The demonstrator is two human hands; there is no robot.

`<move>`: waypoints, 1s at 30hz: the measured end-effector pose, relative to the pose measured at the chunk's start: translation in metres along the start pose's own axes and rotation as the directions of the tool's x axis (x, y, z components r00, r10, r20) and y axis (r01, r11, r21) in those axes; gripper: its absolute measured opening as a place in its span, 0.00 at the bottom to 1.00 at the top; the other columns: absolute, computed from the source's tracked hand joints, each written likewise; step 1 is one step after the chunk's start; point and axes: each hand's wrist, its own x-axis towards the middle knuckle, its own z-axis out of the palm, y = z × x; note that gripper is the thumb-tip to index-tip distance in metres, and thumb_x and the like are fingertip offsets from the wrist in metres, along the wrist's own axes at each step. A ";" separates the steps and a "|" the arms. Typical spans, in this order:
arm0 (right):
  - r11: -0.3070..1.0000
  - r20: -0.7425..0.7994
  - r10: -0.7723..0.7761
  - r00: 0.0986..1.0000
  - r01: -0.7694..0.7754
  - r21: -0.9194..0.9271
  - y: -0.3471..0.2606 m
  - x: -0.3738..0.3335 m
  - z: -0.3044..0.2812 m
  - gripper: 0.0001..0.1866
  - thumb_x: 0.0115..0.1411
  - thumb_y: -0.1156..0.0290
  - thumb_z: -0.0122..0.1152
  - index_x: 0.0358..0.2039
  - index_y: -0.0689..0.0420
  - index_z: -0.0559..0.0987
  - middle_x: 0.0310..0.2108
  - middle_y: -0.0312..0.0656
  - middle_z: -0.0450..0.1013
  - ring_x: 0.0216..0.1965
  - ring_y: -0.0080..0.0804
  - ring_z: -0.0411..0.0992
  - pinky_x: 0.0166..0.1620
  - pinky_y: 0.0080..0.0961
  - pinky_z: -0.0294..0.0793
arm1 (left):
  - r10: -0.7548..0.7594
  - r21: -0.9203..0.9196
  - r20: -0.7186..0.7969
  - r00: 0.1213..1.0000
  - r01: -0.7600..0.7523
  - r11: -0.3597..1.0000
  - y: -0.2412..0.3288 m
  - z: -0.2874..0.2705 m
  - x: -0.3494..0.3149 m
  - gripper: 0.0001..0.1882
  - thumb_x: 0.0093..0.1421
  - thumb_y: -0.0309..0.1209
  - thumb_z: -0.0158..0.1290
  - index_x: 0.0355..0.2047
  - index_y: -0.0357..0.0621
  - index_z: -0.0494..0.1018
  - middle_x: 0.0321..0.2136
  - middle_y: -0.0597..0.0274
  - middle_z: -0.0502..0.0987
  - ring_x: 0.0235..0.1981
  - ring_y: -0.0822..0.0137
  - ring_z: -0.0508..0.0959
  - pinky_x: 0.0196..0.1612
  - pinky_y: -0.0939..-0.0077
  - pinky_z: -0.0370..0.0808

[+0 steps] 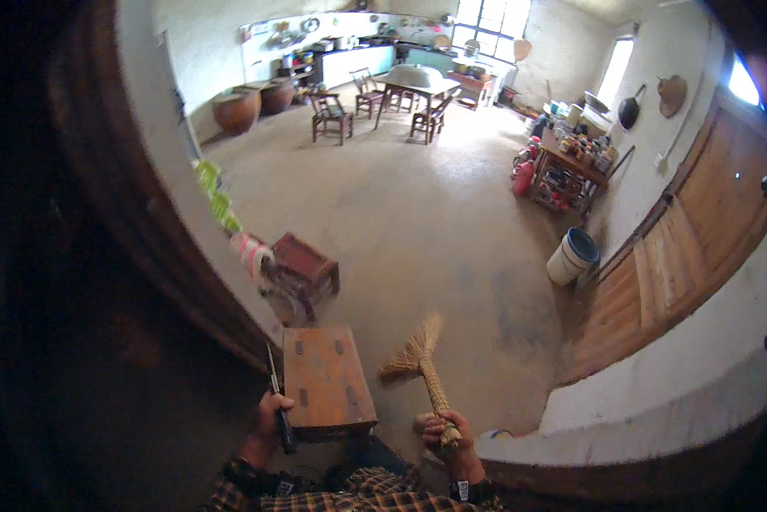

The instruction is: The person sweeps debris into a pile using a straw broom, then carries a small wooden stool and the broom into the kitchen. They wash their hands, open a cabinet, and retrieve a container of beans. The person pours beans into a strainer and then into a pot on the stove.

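A black-handled, thin-bladed tool (286, 431) was clutched in the left grip (270, 416) beside a flat-topped brown wooden stool (328, 375), and a forked golden-straw whisk (434, 386) was clasped in the right grip (448, 431), so basically tool-holding was seemingly underway, with steadiness probably called for next.

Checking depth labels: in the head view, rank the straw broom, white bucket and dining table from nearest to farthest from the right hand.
1. Straw broom, held in the right hand.
2. White bucket, ahead, right.
3. Dining table, far across the room.
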 end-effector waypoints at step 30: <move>0.868 -0.216 -0.422 0.880 0.462 0.184 -0.494 0.354 0.268 0.09 0.62 0.68 0.55 0.25 0.53 0.70 0.21 0.29 0.69 0.23 0.23 0.71 0.28 0.27 0.67 | -0.326 0.018 0.069 0.943 0.325 0.945 0.183 0.287 0.828 0.22 0.54 0.36 0.49 0.47 0.37 0.73 0.44 0.55 0.77 0.45 0.57 0.77 0.50 0.63 0.74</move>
